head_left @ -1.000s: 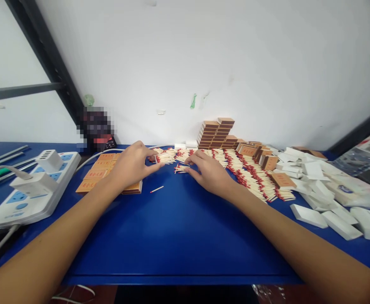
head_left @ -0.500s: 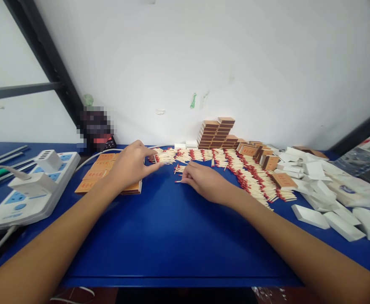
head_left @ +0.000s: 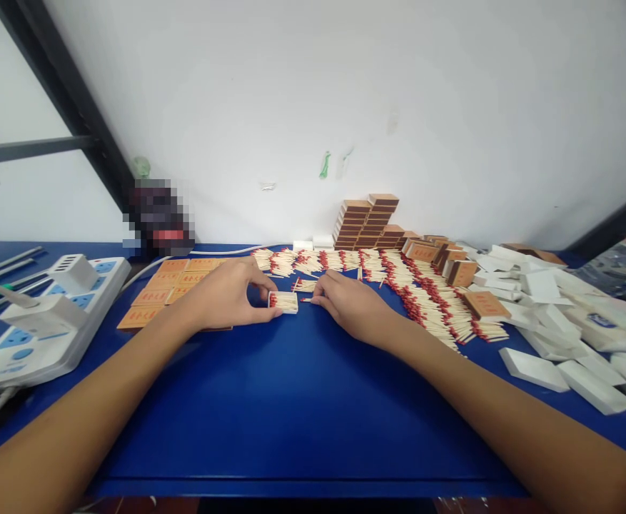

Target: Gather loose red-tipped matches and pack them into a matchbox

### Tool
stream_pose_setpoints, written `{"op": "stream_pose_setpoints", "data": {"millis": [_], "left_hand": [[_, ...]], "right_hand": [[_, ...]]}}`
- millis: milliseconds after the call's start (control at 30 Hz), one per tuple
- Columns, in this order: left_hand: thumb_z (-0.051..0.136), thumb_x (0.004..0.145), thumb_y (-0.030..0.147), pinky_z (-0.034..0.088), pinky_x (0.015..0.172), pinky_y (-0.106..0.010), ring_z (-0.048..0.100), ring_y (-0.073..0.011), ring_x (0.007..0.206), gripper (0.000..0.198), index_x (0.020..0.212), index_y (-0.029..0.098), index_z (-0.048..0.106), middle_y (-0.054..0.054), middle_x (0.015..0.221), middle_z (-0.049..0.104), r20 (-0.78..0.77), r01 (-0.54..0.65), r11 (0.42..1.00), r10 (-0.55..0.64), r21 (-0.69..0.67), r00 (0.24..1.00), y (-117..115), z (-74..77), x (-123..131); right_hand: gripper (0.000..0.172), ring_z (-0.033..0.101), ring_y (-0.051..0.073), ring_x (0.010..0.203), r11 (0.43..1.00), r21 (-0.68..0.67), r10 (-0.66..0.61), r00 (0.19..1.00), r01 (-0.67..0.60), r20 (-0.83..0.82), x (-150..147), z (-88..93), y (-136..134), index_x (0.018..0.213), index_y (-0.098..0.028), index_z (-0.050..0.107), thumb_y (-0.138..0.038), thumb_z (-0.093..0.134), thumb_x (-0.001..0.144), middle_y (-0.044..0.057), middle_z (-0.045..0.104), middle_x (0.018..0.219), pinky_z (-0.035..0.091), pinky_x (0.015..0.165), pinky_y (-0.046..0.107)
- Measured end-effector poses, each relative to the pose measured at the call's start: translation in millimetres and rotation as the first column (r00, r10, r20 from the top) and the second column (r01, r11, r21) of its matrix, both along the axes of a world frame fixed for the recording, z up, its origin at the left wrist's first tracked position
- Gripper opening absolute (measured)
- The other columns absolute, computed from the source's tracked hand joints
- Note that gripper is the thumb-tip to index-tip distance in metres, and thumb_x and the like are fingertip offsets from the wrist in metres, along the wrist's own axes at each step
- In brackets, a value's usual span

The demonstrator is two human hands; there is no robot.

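Observation:
My left hand (head_left: 238,294) grips a small white matchbox tray (head_left: 290,303) by its left end, between thumb and fingers. Matches (head_left: 280,300) with red heads at the left lie inside it. Just right of the tray, my right hand (head_left: 347,303) is closed in a pinch on a match (head_left: 308,300), whose red head points left toward the tray. A few loose matches (head_left: 305,285) lie on the blue table (head_left: 313,400) behind that pinch. Long rows of matches (head_left: 425,296) spread behind and to the right of my right hand.
Orange matchboxes (head_left: 149,296) lie in rows under and beside my left forearm. Brown-sided matchboxes (head_left: 366,221) are stacked against the wall. White trays (head_left: 534,368) heap at the right. A white power strip (head_left: 93,314) with plugged chargers and cables stands at the left.
My left hand has brought the tray down and toward my right hand, away from the match pile at the back. My right hand stays nearly in place, still pinching a match.

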State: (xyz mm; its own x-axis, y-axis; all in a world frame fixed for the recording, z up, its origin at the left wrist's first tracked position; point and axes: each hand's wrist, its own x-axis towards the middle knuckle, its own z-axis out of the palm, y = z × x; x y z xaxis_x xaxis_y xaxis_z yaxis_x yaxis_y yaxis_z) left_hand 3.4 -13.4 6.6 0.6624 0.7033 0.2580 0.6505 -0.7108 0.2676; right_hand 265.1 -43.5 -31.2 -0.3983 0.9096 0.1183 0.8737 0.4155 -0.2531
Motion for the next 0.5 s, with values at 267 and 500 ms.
{"op": "stream_pose_setpoints", "data": {"millis": [267, 500], "left_hand": [[0.076, 0.086, 0.050, 0.049, 0.081, -0.037, 0.066, -0.0232, 0.085, 0.026, 0.094, 0.026, 0.083, -0.005, 0.085, 0.076, -0.013, 0.045, 0.999, -0.045, -0.021, 0.999, -7, -5.2, 10], [0.075, 0.087, 0.047, 0.049, 0.078, -0.037, 0.066, -0.0219, 0.084, 0.025, 0.093, 0.024, 0.083, -0.004, 0.086, 0.075, -0.009, 0.074, 0.997, -0.074, 0.002, 0.997, -11, -8.5, 16]], "right_hand": [[0.008, 0.066, 0.021, 0.092, 0.994, 0.112, 0.003, 0.998, 0.005, -0.069, -3, 9.5, -6, 0.102, -0.021, 0.059, -0.024, 0.054, 0.108, 0.008, 0.066, 0.112, 0.045, 0.075, 0.032], [0.009, 0.065, 0.021, 0.092, 0.978, 0.141, 0.159, 0.987, -0.154, -0.026, -21, 2.7, -20, 0.105, -0.020, 0.062, -0.025, 0.055, 0.108, 0.009, 0.066, 0.109, 0.046, 0.075, 0.032]]}}
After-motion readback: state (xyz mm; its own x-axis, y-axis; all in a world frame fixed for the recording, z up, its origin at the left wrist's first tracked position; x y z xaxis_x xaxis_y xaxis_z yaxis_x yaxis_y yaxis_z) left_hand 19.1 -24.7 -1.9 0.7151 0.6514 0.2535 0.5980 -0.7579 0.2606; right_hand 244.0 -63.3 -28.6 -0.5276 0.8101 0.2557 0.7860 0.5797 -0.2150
